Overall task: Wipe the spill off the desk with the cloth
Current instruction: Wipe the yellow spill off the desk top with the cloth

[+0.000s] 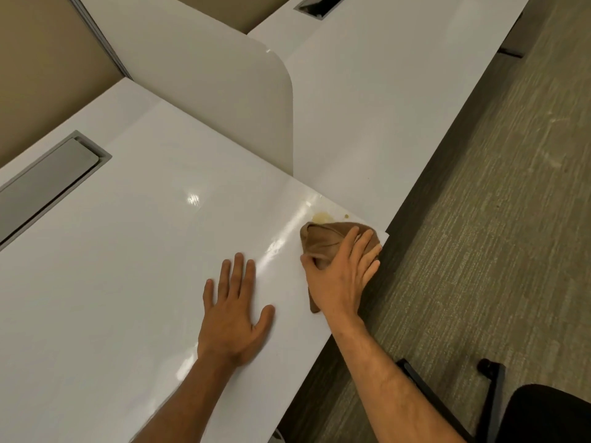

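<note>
Head view: the right hand [340, 276] lies over a bunched brown cloth [323, 239] at the near corner of the white tabletop [128, 251], thumb and fingers curled round it; the hand hides much of the cloth. A yellowish spill [321, 217] shows just beyond the cloth, its near edge covered. The left hand [235, 318] rests flat beside it, fingers straight, holding nothing. A dark chair [543, 414] is cut off at the lower right.
</note>
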